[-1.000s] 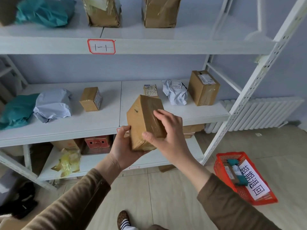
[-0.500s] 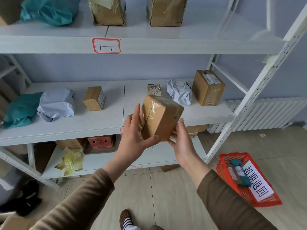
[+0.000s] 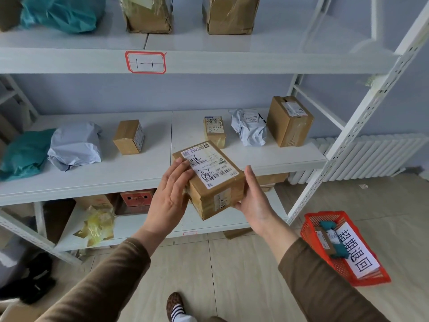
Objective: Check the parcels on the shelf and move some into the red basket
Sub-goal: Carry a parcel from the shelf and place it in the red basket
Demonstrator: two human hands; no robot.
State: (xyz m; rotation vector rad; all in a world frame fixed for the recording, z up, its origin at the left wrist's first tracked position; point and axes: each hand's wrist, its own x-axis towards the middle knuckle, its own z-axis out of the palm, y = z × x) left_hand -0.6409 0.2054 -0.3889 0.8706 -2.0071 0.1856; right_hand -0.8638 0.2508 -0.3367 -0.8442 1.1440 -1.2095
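Head view: one taped box (image 3: 210, 180), label up, gripped between left hand (image 3: 170, 196) and right hand (image 3: 253, 198) before the shelf (image 3: 92, 177). Middle shelf: three boxes, three bags. Red basket (image 3: 329, 256) on tiled floor (image 3: 232, 275), right; radiator (image 3: 376, 156) behind.

Held parcel (image 3: 210, 182): brown cardboard, glossy tape, matt paper label. Shelf (image 3: 92, 175): smooth white-painted metal. Basket (image 3: 311, 231): red plastic mesh.
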